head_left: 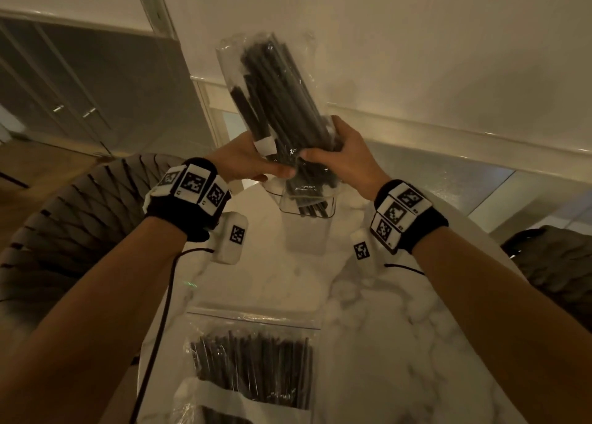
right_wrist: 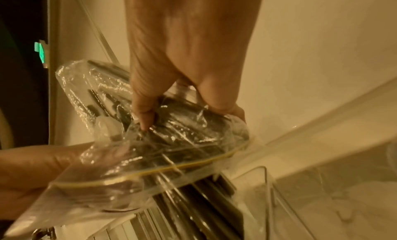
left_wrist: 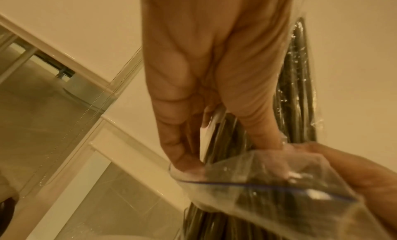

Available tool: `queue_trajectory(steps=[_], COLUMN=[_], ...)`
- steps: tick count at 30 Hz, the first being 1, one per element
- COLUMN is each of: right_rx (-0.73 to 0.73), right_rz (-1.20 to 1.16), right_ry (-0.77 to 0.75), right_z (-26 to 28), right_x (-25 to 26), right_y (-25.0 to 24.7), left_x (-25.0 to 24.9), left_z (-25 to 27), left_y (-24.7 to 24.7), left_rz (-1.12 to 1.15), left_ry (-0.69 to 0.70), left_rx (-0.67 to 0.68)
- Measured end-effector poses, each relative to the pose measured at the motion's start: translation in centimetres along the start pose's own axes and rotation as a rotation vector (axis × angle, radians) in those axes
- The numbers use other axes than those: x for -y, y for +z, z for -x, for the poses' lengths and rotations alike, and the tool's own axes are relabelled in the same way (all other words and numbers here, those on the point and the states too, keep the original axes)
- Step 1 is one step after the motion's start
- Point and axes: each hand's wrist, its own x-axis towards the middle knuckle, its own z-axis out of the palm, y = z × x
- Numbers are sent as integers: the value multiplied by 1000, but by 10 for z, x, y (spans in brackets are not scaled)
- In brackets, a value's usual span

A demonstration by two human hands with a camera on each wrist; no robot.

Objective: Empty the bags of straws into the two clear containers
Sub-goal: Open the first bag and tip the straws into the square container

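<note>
A clear zip bag (head_left: pixel 272 96) of black straws is held upside down, its open mouth over a clear container (head_left: pixel 307 212) on the white marble table (head_left: pixel 400 343). Black straws (head_left: pixel 307 196) stick out of the mouth into the container. My left hand (head_left: pixel 246 160) grips the bag near its mouth from the left; my right hand (head_left: pixel 342 157) grips it from the right. In the left wrist view my left hand (left_wrist: pixel 193 125) pinches the bag (left_wrist: pixel 268 181) at its zip edge. In the right wrist view my right hand (right_wrist: pixel 182 91) squeezes the bag (right_wrist: pixel 150 150) above the container (right_wrist: pixel 285 201).
A second zip bag (head_left: pixel 253 369) of black straws lies flat on the table near me. A woven chair (head_left: pixel 80 231) stands at the left and another chair (head_left: pixel 557 269) at the right. A wall with a white rail runs behind the table.
</note>
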Motion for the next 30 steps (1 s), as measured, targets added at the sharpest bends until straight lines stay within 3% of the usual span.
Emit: queue_trajectory(steps=[6, 14, 20, 27, 30], right_rx=[-42, 9, 71, 80, 31], right_rz=[-96, -208, 2, 199, 195], right_ry=[61, 112, 143, 128, 97], right_z=[6, 11, 6, 9, 11], right_x=[-11, -15, -20, -20, -16], right_y=[10, 11, -4, -24, -21], left_x=[-5, -4, -10, -10, -7], left_z=[0, -10, -6, -1, 0], left_y=[8, 14, 10, 3, 5], left_rz=[67, 95, 89, 246, 181], left_ry=[158, 206, 290, 304, 249], left_rx=[-106, -234, -324, -362, -278])
